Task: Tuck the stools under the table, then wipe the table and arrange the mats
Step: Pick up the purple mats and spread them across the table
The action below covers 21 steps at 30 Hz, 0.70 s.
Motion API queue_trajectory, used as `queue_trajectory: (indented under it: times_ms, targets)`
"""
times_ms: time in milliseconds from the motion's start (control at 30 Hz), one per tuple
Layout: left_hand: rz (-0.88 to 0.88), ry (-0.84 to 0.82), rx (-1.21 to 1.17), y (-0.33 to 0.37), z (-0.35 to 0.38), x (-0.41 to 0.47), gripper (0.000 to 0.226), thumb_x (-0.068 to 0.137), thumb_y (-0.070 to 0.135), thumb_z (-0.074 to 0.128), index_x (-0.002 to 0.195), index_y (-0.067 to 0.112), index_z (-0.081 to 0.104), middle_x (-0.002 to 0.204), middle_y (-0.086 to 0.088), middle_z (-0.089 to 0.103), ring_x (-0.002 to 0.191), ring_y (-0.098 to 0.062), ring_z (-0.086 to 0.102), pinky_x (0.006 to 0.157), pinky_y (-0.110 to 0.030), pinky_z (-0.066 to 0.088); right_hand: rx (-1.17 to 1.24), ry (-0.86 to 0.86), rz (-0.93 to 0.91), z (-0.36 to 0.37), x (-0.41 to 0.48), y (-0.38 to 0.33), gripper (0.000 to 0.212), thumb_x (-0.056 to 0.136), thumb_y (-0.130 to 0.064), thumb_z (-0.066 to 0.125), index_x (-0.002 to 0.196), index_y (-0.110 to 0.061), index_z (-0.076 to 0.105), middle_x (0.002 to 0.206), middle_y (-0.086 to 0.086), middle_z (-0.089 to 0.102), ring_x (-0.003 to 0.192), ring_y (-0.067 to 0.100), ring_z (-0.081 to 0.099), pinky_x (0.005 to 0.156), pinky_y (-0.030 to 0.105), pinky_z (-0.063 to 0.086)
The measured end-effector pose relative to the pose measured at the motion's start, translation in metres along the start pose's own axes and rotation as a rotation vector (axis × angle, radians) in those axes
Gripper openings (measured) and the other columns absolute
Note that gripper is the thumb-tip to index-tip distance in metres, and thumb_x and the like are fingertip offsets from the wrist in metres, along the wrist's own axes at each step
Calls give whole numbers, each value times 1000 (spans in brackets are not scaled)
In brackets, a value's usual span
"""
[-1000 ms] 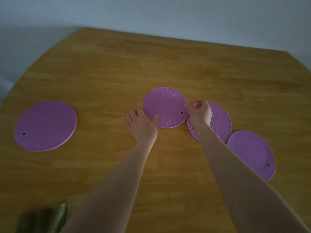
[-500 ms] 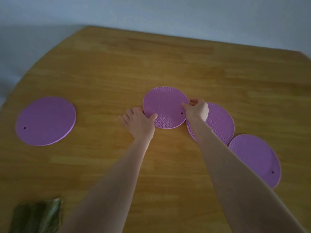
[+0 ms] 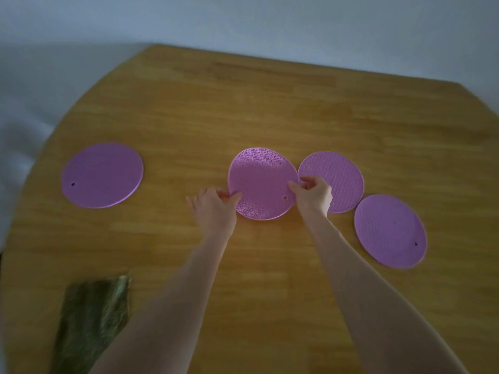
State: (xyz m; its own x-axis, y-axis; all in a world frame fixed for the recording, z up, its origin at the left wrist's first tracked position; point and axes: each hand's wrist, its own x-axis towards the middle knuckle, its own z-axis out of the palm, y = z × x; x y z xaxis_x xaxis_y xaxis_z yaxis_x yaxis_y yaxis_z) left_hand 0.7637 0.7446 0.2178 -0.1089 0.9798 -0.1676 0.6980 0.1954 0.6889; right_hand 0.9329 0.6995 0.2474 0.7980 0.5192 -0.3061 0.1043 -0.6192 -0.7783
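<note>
Several round purple mats lie on the wooden table [image 3: 270, 109]. The middle mat [image 3: 259, 179] is pinched at both sides: my left hand [image 3: 213, 209] grips its left edge and my right hand [image 3: 314, 197] grips its right edge, near the small hole. It looks tilted up a little toward me. A second mat [image 3: 340, 174] lies just right of it, partly behind my right hand. A third mat [image 3: 388, 230] sits further right and nearer. A fourth mat [image 3: 101, 175] lies alone at the left.
A folded dark green cloth [image 3: 91, 317] lies at the near left of the table. A pale wall stands behind the table's far edge. The table's rounded left edge curves close to the left mat.
Both hands have closed on the middle mat's edges and pulled it left, off the second mat, so the two no longer overlap. The view has shifted slightly.
</note>
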Motion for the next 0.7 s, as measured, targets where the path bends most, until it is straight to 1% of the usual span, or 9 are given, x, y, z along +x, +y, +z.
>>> queue_trajectory:
  times_ms: [133,200,267,367,433,500,600,700]
  targets:
    - [-32,-34,10,-32,-25,-36,32,73,45,75,83,17,65,97,-3,66,104,-24,54,114,-41,15,-2,-7,13,-8,-53,24,30,79,-20,76,105,-13,64,86,-5,60,81,12,55,72,23,36]
    - [-29,-60,-16,-55,-39,-62,31,70,46,76,78,19,64,93,-2,67,100,-25,57,111,-45,22,-3,-4,19,-12,-86,40,29,78,-20,76,104,-13,64,84,-5,60,81,13,55,72,24,38]
    - [-39,-64,-31,-72,-47,-81,30,69,46,77,74,23,59,90,-2,67,96,-24,58,108,-48,29,8,-12,40,-13,-109,56,28,77,-21,77,101,-14,64,80,-6,60,82,15,57,75,28,43]
    - [-53,-107,0,-104,-66,-116,32,70,47,76,72,25,54,88,-1,65,94,-24,57,105,-50,33,1,-14,51,-16,-153,82,23,77,-21,77,94,-19,62,75,-10,57,87,19,59,76,29,43]
    - [-59,-134,-1,-121,-77,-139,33,71,50,75,68,28,51,85,0,63,93,-25,58,103,-52,37,1,-12,52,-20,-179,98,25,77,-20,77,97,-16,63,74,-11,57,86,18,59,75,29,43]
    - [-75,-138,-9,-132,-85,-156,32,73,48,74,67,29,49,82,4,57,93,-24,56,103,-52,36,2,-14,55,-23,-197,109,26,77,-19,77,99,-14,64,73,-12,57,82,16,57,72,27,41]
    - [-65,-120,59,-139,-95,-177,30,76,43,73,73,22,53,85,4,53,97,-24,51,111,-47,24,-8,-15,58,-25,-216,121,25,78,-19,76,99,-14,64,76,-9,59,82,16,58,73,27,41]
    - [-58,-112,91,-144,-102,-189,29,77,42,73,76,21,54,88,2,52,100,-25,51,108,-48,28,-17,-13,63,-27,-227,128,27,78,-18,76,102,-13,64,77,-8,59,80,15,58,74,29,45]
